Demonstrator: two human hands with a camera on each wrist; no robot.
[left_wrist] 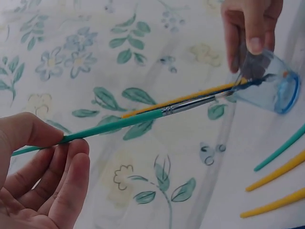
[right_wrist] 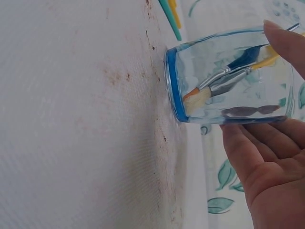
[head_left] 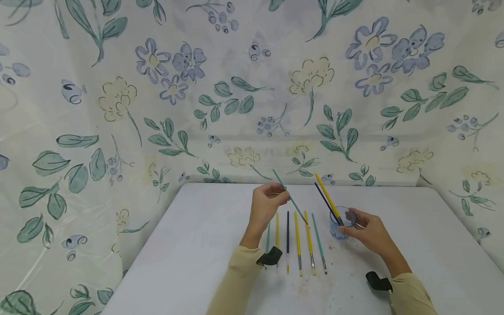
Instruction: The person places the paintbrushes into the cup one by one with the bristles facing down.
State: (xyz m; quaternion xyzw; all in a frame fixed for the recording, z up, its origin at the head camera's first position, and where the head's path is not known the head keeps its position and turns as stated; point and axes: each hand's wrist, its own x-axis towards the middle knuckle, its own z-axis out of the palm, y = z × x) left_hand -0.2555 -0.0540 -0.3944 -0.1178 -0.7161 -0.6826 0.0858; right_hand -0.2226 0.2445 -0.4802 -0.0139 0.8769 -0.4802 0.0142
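Note:
My left hand (head_left: 267,203) pinches a green paintbrush (head_left: 294,202) by its handle between thumb and fingers. The brush slants with its bristles down, and in the left wrist view its tip is right at the rim of a clear, blue-tinted glass (left_wrist: 267,83). With thumb and fingers on opposite sides, my right hand (head_left: 368,229) grips that glass. Inside it stand a yellow paintbrush (head_left: 324,192) and a dark blue paintbrush (head_left: 323,195), bristles down at the bottom, as the right wrist view shows through the wall.
Several paintbrushes lie in a row on the white table (head_left: 189,245), bristles toward me, among them a dark one (head_left: 288,236), a yellow one (head_left: 297,234) and a green one (head_left: 319,238). Small brownish specks mark the tabletop. A floral cloth (head_left: 236,131) hangs behind.

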